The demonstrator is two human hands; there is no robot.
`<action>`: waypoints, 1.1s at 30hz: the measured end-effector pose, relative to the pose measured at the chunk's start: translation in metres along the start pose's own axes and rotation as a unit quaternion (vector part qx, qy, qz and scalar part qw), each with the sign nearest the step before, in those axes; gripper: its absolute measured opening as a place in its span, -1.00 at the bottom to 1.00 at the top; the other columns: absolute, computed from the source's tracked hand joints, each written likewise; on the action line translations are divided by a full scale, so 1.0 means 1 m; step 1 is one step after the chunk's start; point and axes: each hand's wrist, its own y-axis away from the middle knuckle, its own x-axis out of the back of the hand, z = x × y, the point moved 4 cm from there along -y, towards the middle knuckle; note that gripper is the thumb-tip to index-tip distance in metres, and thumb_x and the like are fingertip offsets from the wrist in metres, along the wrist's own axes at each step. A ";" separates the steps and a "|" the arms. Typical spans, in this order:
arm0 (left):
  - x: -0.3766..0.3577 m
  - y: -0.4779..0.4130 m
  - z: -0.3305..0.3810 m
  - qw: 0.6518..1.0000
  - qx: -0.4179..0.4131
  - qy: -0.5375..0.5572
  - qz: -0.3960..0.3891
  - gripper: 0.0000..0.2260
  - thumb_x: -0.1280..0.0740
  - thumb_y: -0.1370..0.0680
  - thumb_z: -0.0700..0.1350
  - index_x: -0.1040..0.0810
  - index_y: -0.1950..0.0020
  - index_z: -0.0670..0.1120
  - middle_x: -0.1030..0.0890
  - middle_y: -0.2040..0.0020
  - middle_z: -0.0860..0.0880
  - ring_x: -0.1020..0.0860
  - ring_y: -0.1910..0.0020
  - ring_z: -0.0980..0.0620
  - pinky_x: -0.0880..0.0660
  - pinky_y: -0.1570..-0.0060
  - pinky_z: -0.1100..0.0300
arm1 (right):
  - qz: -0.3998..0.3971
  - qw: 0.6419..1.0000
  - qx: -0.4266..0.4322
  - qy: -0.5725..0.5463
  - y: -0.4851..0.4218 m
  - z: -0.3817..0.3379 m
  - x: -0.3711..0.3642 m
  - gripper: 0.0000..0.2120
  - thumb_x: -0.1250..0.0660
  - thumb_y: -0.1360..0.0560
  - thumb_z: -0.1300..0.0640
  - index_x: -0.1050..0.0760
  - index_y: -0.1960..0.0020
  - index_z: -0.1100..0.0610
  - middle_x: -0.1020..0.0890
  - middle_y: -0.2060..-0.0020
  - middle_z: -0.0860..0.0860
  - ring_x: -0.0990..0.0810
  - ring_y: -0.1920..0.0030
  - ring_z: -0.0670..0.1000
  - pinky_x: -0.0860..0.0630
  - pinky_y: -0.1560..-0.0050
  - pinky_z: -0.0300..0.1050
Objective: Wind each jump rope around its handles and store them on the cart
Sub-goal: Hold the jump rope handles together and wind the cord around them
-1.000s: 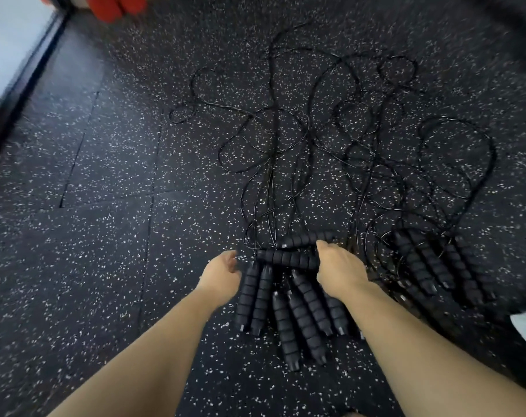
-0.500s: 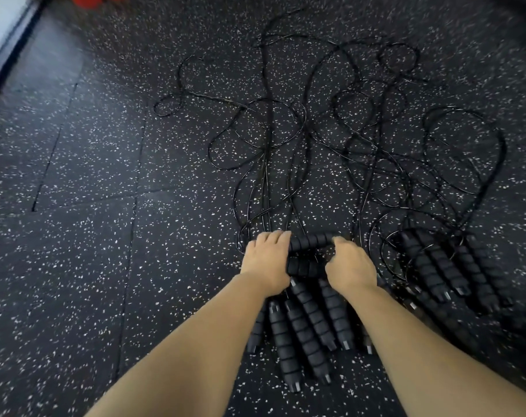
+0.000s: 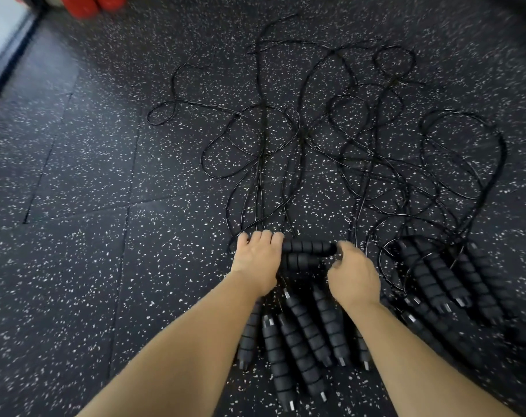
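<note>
Black rubber floor (image 3: 75, 266), flecked white and cut by tile seams, fills the frame. A pale strip (image 3: 0, 34) runs down the upper left edge, with red things (image 3: 90, 4) beside it at the top (too blurred to name). Thin black cords (image 3: 361, 139) sprawl in loose, crossing loops over the centre and upper right, and they run down toward the handles.

Two bare forearms reach up from the bottom edge and hide part of the near pile (image 3: 301, 335), a fan of ribbed black foam handles at lower centre with their metal-tipped ends toward the camera. A right pile (image 3: 436, 275) of the same handles lies at the right edge, slanted and blurred.

Above the near pile, the top handle (image 3: 308, 246) and lower handle (image 3: 301, 260) lie crosswise, side by side. The left hand (image 3: 257, 260), back up, curls its fingers over their left ends. The right hand (image 3: 353, 275) curls round the top handle's right end.
</note>
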 end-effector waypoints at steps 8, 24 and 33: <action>0.067 0.043 -0.032 0.991 -0.078 -0.039 0.104 -0.26 -0.45 -0.42 -0.14 -0.15 -0.50 0.09 -0.24 -0.43 0.02 -0.24 -0.42 -0.03 -0.03 -0.43 -0.07 | -0.170 0.969 0.047 -0.173 0.004 -0.050 0.043 -0.69 -0.22 -0.59 -0.08 -0.58 -0.12 0.10 -0.66 0.03 0.00 -0.61 0.07 0.02 -0.55 -0.09 0.00; 0.106 0.139 -0.053 0.774 0.300 0.553 0.070 -0.40 -0.27 -0.54 -0.28 -0.16 -0.56 -0.11 -0.36 -0.39 -0.19 -0.40 -0.30 -0.15 -0.41 -0.27 0.04 | -0.385 0.823 -0.018 -0.417 0.098 -0.104 0.054 -0.80 -0.39 -0.48 0.28 -0.56 -0.09 0.27 -0.66 0.20 0.20 -0.62 0.28 0.14 -0.60 0.29 -0.02; 0.135 0.145 -0.025 0.395 0.296 0.869 -0.034 -0.76 -0.32 -0.62 -0.04 -0.59 -0.13 -0.19 -0.68 0.06 -0.19 -0.65 0.22 -0.14 -0.60 0.36 0.04 | -0.356 0.835 -0.012 -0.418 0.128 -0.115 0.088 -0.94 -0.36 -0.51 0.26 -0.56 0.03 0.24 -0.64 0.30 0.16 -0.59 0.39 0.08 -0.53 0.33 -0.12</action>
